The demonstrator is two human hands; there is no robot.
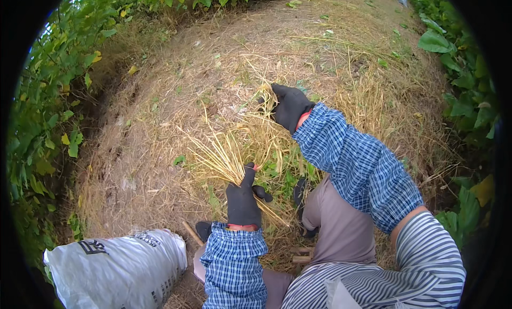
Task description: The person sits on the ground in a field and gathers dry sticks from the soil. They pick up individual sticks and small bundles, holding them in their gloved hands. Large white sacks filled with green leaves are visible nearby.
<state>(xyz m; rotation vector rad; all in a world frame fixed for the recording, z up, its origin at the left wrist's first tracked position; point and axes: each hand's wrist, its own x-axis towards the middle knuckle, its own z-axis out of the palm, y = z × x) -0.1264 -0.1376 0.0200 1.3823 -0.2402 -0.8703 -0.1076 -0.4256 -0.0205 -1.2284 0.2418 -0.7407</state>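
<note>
My left hand point(244, 203), in a black glove, grips a bundle of dry straw stalks point(220, 157). The stalks fan out up and to the left, and their other ends stick out below the fingers. Farther forward and to the right, my right hand point(292, 107), also gloved in black, is closed around a loose clump of dry grass point(263, 99). Thin blades trail from that clump; the fingertips are partly hidden by it. Between and below the hands, green weeds point(286, 181) grow among dry grass by my shoe point(300, 197).
A white woven sack point(116, 269) bearing print lies at lower left, beside a wooden stick point(193, 233). Part of a wooden stool point(302, 256) shows between my legs. Leafy green plants line the left point(44, 149) and right point(466, 81) sides of the straw-littered ground point(160, 149).
</note>
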